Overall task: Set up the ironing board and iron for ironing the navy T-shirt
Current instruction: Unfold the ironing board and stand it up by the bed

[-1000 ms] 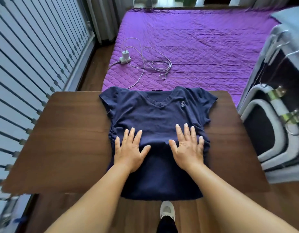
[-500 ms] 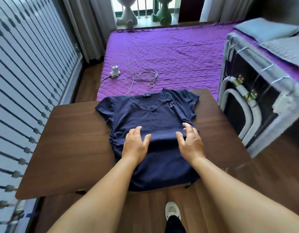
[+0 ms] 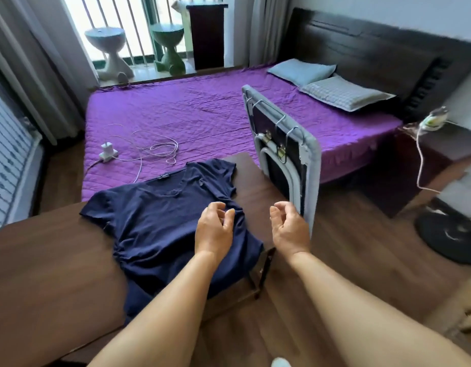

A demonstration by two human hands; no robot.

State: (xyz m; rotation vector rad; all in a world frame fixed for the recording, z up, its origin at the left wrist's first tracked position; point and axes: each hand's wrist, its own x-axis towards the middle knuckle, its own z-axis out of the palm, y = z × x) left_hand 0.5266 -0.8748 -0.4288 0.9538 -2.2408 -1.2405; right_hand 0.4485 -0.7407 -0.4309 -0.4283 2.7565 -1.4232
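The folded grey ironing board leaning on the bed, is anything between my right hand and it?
Nothing visible. The right hand, fingers loosely curled and empty, hangs just in front of the near edge of the folded grey ironing board. The navy T-shirt lies left of that path on the brown wooden table.

Both bare forearms are extending forward side by side. The left hand (image 3: 214, 229) and the right hand (image 3: 290, 227) are hovering back-up — fingers (image 3: 230, 214) loosely curling inward, thumbs apart from them — each holding nothing, wrists nearly level.
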